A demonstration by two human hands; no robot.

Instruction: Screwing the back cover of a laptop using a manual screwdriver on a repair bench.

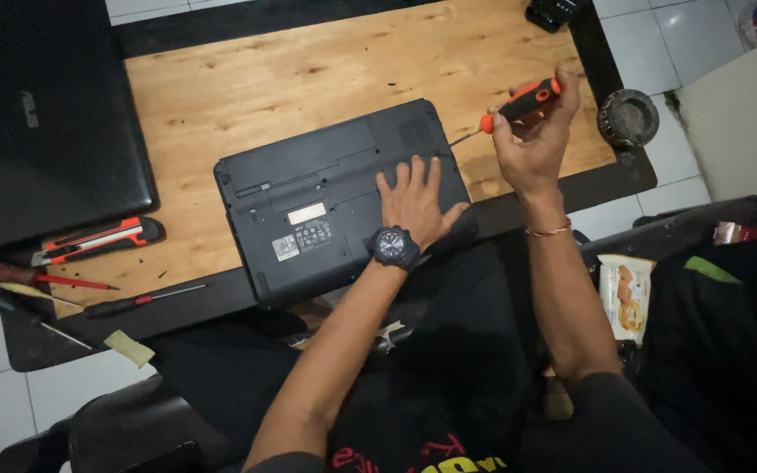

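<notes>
- Left hand (pixel 413 203) is lying flat, fingers spread, on the upturned black laptop (pixel 335 197).
- Right hand (pixel 532 140) is gripping an orange-handled screwdriver (pixel 519 103) just beyond the laptop's corner.
- White rectangular labels (pixel 301 232) are sitting beside the left hand.

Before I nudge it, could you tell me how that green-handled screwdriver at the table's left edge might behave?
The green screwdriver probably rolls easily: its handle looks round and it lies near the table edge. Likely stiff and light, given its thin shaft.

Wooden table (pixel 247 83), white tiled floor (pixel 659 44)
</notes>
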